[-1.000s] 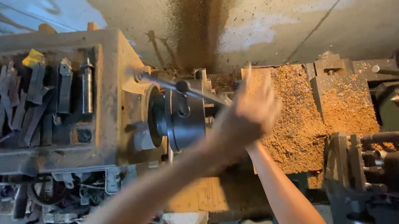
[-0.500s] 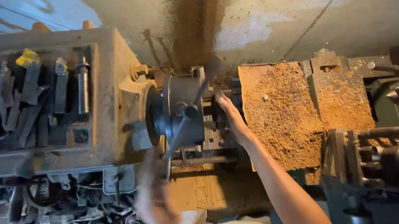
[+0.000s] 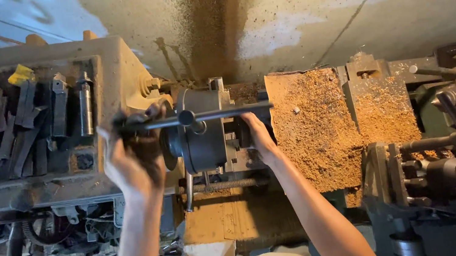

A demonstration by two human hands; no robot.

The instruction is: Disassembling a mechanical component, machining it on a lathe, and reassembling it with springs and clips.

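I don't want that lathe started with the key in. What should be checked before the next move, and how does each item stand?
1. Left hand grips the chuck key bar: ok.
2. Key out of the chuck: not ok, it sits on top.
3. Right hand clear of the chuck: not ok, it rests right beside its face.
4. Workpiece seated in the jaws: cannot tell, hidden by the hand.
5. Shavings cleared from the bed: not ok, thick layer.

A grey lathe [image 3: 126, 71] carries a tool tray [image 3: 24, 125] on top and sawdust-covered guards [image 3: 314, 126].
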